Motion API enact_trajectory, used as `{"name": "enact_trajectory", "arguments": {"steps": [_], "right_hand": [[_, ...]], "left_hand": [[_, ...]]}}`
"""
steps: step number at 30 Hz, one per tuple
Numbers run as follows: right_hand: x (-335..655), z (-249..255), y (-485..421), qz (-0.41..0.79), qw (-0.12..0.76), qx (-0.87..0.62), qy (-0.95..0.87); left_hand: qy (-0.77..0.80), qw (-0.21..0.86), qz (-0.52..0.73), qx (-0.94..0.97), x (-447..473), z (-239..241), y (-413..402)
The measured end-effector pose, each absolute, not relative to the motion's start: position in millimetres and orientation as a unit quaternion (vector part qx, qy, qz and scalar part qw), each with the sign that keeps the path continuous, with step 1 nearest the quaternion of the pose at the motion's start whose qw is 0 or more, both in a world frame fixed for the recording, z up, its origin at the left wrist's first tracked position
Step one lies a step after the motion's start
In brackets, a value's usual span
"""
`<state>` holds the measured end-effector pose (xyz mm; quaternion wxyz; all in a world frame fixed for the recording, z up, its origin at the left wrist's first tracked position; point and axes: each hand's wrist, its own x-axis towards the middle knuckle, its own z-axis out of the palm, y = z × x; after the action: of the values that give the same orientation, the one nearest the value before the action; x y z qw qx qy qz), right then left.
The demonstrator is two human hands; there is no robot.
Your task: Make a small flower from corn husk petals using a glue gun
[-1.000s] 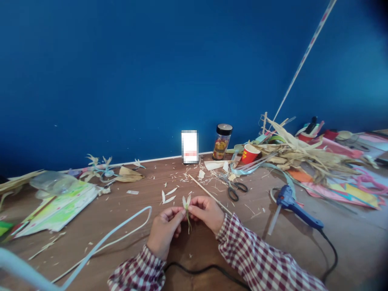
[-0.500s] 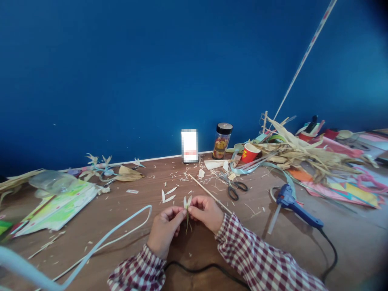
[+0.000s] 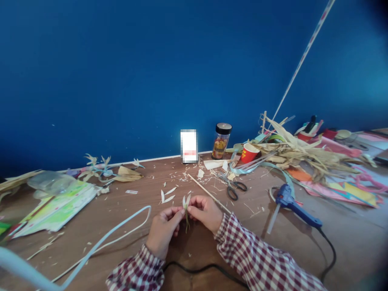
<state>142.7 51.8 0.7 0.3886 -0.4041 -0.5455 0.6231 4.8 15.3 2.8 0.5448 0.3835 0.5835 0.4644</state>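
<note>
The left hand (image 3: 163, 227) and the right hand (image 3: 206, 212) met above the worktop (image 3: 121, 212), well in front of its back edge. In each hand the thumb and the forefinger were pressed together, and both pairs held one small husk flower (image 3: 186, 201): its pale tips pointed upward, and its thin strands (image 3: 187, 226) hung below the fingertips. Three loose petals (image 3: 170, 199) lay just beyond the flower, toward the back edge. A thin stick (image 3: 204, 189) lay slantwise near the right hand, with black-handled scissors (image 3: 229, 184) beside it. Farther to the right lay a blue glue gun (image 3: 285, 197). Near the back edge stood a lidded jar (image 3: 220, 145) and a red paper cup (image 3: 250, 154).
</note>
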Motion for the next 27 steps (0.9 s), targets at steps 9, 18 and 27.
{"name": "enact_trajectory", "arguments": {"steps": [9, 18, 27], "right_hand": [[142.4, 1.4, 49.0, 0.615, 0.396, -0.396, -0.555], [141.3, 2.2, 46.6, 0.579, 0.402, -0.399, -0.587], [142.7, 3.1, 49.6, 0.617, 0.385, -0.407, -0.553]], "left_hand": [[0.587, 0.549, 0.460, 0.378, 5.1, 4.2, 15.6], [0.579, 0.541, 0.470, 0.390, 5.0, -1.9, 15.8], [0.582, 0.540, 0.457, 0.402, 3.1, -1.3, 16.2]]}}
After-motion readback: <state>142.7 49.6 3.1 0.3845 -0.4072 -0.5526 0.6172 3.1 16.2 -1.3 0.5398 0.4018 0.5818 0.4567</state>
